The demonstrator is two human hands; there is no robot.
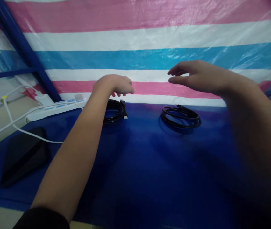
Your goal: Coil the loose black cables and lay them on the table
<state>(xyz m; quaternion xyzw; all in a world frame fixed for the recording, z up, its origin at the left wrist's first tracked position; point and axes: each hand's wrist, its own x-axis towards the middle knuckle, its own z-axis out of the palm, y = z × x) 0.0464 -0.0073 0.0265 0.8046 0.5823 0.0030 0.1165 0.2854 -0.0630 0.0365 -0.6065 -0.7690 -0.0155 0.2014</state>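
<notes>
My left hand hangs just above a coil of black cable, its fingers pointing down, slightly apart and partly hidden behind the back of the hand. Two connectors show at the right side of that coil, one with a pale metal tip; my forearm covers its left part. Over to the right, my right hand is raised in the air, thumb and fingers apart, nothing between them. Below it and a little to the left lies a second coil of black cable, with a dark connector at its back edge.
Both coils lie on a blue tabletop. At the left are a white power strip, plugged-in white cords and a flat black object. A blue metal frame and a striped plastic sheet stand behind.
</notes>
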